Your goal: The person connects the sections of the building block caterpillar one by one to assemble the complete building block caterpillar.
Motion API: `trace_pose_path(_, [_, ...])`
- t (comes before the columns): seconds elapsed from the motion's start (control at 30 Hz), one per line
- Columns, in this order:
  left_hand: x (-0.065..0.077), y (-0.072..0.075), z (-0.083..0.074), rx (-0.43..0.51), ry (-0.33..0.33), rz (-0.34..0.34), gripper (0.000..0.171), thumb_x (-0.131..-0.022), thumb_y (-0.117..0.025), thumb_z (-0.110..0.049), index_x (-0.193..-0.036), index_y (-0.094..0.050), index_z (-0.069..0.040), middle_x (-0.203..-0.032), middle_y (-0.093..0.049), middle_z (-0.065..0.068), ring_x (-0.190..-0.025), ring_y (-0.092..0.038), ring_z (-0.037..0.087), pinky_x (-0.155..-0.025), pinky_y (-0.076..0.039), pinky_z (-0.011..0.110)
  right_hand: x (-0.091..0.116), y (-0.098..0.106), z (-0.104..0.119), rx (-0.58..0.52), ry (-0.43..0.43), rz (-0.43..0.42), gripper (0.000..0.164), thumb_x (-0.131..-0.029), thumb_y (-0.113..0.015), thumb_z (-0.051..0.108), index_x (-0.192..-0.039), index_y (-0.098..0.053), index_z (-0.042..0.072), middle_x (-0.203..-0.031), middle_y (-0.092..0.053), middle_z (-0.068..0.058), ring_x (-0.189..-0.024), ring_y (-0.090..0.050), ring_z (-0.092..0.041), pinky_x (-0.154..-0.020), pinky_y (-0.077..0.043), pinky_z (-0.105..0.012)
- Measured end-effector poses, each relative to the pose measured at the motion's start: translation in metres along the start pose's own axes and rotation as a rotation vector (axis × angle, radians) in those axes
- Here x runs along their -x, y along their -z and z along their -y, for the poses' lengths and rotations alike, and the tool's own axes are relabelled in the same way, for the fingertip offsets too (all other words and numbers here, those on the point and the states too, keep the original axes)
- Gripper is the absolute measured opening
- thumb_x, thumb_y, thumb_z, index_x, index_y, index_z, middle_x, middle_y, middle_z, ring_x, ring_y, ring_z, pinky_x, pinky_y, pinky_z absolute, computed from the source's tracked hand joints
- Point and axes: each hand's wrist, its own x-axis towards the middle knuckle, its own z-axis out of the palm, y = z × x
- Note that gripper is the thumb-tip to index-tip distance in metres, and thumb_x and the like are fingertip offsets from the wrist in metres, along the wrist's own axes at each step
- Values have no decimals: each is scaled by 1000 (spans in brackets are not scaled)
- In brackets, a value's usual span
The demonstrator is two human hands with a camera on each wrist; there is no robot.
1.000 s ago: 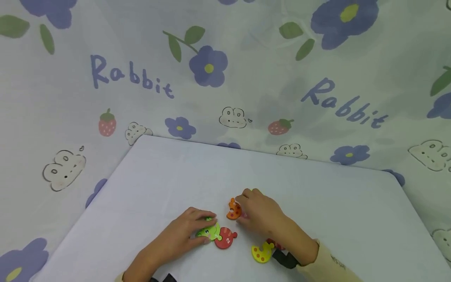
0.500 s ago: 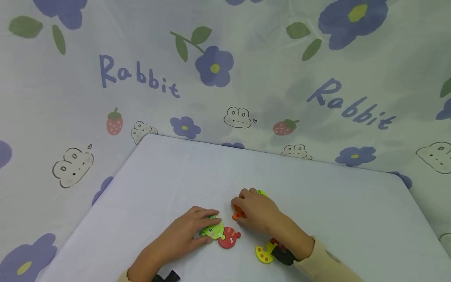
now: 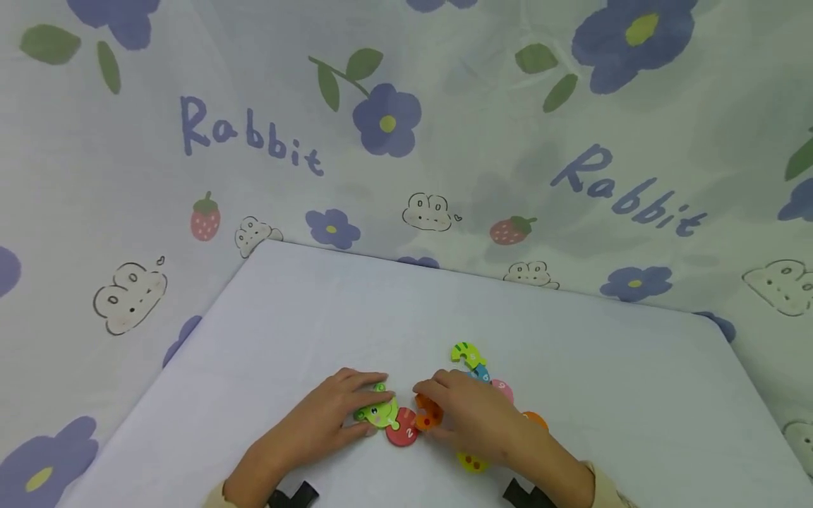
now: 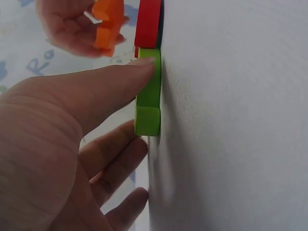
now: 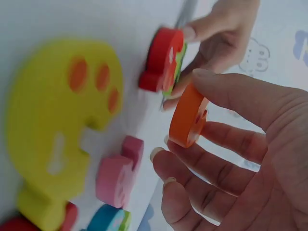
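Note:
My left hand (image 3: 324,420) holds a green puzzle piece with a smiling face (image 3: 382,415) between thumb and fingers, flat on the table. Joined to its right side is a red round puzzle piece (image 3: 402,430) marked 2. An orange spotted puzzle piece (image 3: 428,413) is pinched by my right hand (image 3: 476,416), just right of the red one. In the right wrist view, this orange piece (image 5: 187,115) is raised off the table, between the thumb and fingers. The left wrist view has the thumb on the green piece's edge (image 4: 149,86).
Beyond my right hand lie a green striped piece (image 3: 466,353), a blue piece (image 3: 480,372) and a pink piece (image 3: 502,390). A yellow spotted piece (image 3: 473,463) and another orange piece (image 3: 536,420) sit near the right forearm. A patterned cloth (image 3: 356,183) hangs behind the white table (image 3: 305,310).
My right hand has taken the orange spotted piece and brought it nearer to me, next to the red piece. The striped, blue and pink pieces are now uncovered. My left hand stays on the green piece.

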Motion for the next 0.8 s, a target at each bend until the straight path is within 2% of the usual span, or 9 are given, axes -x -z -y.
trace_pose_path(0.2, [-1, -1, 1, 0, -3, -20, 51, -94, -80, -34, -143, -67, -30, -152, -55, -6, -134, -50, 19, -110, -47, 49, 9, -5, 3, -26, -21, 0, 44, -89, -85, 38, -129, -71, 26, -111, -63, 12, -104, -59, -11, -85, -59, -28])
trace_pose_path(0.43, [-1, -6, 1, 29, 17, 14, 51, -95, -79, -36, -144, -65, -34, -153, -53, -8, -134, -49, 19, -110, -48, 50, 12, -23, -1, -49, -67, 32, 43, -85, -88, 43, -122, -72, 30, -95, -53, 15, -83, -49, -3, -64, -48, -18])
trace_pose_path(0.57, [-1, -7, 2, 30, 24, 13, 51, -95, -78, -36, -145, -64, -37, -154, -52, -10, -135, -48, 19, -111, -48, 50, 9, -27, 0, -50, -92, 41, 44, -83, -89, 43, -122, -72, 31, -94, -50, 14, -82, -47, -3, -64, -47, -17])
trace_pose_path(0.8, [-1, -6, 3, 15, 20, -3, 52, -97, -77, -34, -146, -62, -38, -155, -51, -10, -137, -47, 20, -111, -47, 51, 3, -31, 14, 87, -75, 76, 55, -81, -91, 43, -131, -73, 28, -96, -53, 9, -88, -50, -5, -69, -53, -17])
